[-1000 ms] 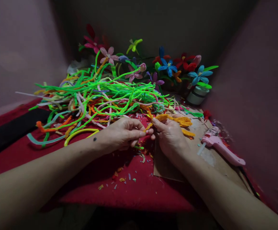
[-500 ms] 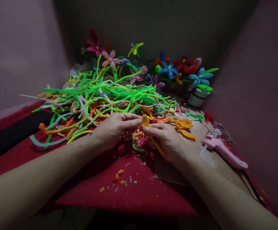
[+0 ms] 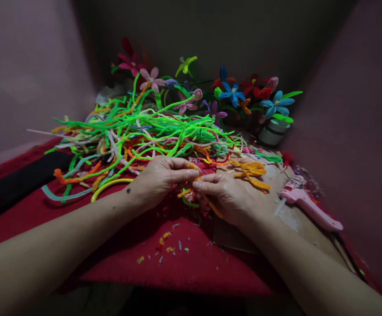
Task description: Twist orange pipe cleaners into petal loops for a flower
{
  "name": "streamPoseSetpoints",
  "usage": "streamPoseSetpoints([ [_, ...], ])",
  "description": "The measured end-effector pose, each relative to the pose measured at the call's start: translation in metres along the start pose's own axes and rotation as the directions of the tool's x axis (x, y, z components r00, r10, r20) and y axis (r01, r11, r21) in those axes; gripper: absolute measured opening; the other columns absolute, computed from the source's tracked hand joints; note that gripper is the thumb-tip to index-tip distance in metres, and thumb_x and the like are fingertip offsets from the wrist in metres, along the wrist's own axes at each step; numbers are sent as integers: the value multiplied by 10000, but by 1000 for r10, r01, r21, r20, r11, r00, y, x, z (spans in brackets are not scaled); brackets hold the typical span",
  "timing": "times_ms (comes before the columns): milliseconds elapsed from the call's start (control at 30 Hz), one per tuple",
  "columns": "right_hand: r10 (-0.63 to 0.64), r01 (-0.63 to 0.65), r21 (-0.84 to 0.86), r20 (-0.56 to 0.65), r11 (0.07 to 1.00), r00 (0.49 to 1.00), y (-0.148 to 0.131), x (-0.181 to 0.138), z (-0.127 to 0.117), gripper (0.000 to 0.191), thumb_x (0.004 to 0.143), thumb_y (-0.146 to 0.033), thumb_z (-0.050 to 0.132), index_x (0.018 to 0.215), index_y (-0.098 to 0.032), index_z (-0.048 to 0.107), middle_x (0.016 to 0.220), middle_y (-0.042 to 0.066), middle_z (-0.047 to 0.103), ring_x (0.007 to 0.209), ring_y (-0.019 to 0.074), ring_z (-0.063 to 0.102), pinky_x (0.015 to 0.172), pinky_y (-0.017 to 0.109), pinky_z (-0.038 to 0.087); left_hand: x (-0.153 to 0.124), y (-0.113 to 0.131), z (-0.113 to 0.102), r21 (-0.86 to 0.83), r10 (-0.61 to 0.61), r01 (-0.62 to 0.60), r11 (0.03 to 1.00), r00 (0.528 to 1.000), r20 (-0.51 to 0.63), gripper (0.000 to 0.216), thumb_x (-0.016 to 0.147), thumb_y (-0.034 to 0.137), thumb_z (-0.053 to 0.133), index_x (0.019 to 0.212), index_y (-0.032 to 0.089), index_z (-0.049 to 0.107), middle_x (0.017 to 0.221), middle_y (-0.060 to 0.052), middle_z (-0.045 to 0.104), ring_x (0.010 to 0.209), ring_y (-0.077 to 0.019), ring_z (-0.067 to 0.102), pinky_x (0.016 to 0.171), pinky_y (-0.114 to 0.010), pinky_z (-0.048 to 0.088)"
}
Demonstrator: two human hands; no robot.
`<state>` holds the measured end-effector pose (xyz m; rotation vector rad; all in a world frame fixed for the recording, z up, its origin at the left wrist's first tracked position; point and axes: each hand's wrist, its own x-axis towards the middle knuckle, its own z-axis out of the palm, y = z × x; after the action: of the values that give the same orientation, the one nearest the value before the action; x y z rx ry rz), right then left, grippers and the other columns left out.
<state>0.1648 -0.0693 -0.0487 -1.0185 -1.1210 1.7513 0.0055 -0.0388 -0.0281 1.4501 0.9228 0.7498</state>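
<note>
**Orange pipe cleaner pinched between two hands**

A fuzzy orange pipe cleaner (image 3: 193, 169) is sitting bent and crumpled between the fingertips of the left hand (image 3: 159, 177) and right hand (image 3: 225, 195), both pinching it just above the red cloth. One orange end is trailing down under the right hand.

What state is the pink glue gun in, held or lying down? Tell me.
Lying down. The pink glue gun rests flat on the brown board, apart from the right hand; both hands pinch an orange pipe cleaner.

Left hand (image 3: 159, 177) and right hand (image 3: 225, 193) pinch an orange pipe cleaner (image 3: 191, 167) before the pipe-cleaner heap (image 3: 144, 131).
</note>
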Motion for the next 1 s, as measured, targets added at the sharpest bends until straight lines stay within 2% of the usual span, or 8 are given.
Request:
streamPoseSetpoints([
  [233, -35, 31, -45, -89, 999, 995, 5, 1, 0, 218, 579, -299, 742, 552, -130, 607, 442, -32, 517, 390, 61, 400, 406, 214, 275, -4, 6, 9, 243, 214, -182, 953, 970, -112, 96, 729, 203, 628, 672, 134, 665, 622, 29, 581, 571, -72, 491, 537, -183, 369],
  [367, -117, 77, -200, -197, 977, 973, 2, -5, 7, 241, 617, -322, 698, 508, -136, 590, 395, -46, 461, 366, 53, 330, 382, 219, 223, -4, 8, 6, 249, 128, -119, 961, 991, -22, 111, 730, 222, 618, 702, 134, 680, 597, 26, 572, 531, -76, 480, 513, -194, 362],
  [433, -139, 88, -227, -221, 970, 965, 2, -6, 10, 240, 636, -300, 668, 484, -145, 566, 379, -53, 437, 359, 51, 310, 375, 221, 206, -3, 6, 6, 278, 158, -146, 949, 987, -21, 123, 723, 233, 625, 666, 133, 669, 585, 21, 558, 535, -85, 486, 521, -203, 372],
  [500, -129, 85, -198, -225, 977, 966, 4, -5, 11, 224, 647, -267, 634, 476, -155, 543, 374, -57, 427, 350, 52, 306, 371, 222, 200, -2, 3, 7, 386, 322, -278, 880, 945, -54, 129, 725, 220, 624, 634, 138, 661, 613, 5, 563, 588, -101, 511, 569, -216, 394],
  [600, -103, 77, -133, -206, 988, 973, 7, -3, 10, 216, 633, -233, 615, 458, -162, 510, 359, -68, 393, 333, 49, 286, 369, 225, 189, -3, -2, 9, 576, 542, -418, 703, 839, -53, 143, 757, 203, 594, 648, 148, 668, 656, -19, 584, 630, -113, 524, 610, -228, 402],
  [767, -107, 89, -107, -181, 990, 978, 7, -3, 10, 214, 626, -202, 608, 447, -159, 498, 361, -65, 390, 338, 49, 285, 374, 232, 173, -5, -2, 9, 712, 629, -429, 555, 777, -22, 180, 803, 232, 558, 678, 151, 658, 659, -29, 596, 632, -111, 537, 612, -220, 399],
  [900, -80, 62, -102, -183, 993, 980, 4, -2, 10, 190, 600, -214, 626, 456, -158, 516, 360, -64, 405, 336, 52, 294, 380, 236, 180, -3, 2, 9, 770, 610, -393, 502, 792, 6, 210, 805, 261, 536, 670, 159, 661, 659, -26, 595, 619, -115, 525, 606, -231, 388],
  [1000, -47, 25, -108, -203, 994, 978, 3, -2, 10, 209, 585, -269, 668, 474, -157, 532, 374, -60, 431, 347, 56, 316, 388, 238, 198, -1, 5, 9, 665, 444, -272, 696, 890, -101, 248, 796, 293, 538, 627, 147, 645, 572, -4, 573, 555, -110, 504, 541, -221, 372],
])
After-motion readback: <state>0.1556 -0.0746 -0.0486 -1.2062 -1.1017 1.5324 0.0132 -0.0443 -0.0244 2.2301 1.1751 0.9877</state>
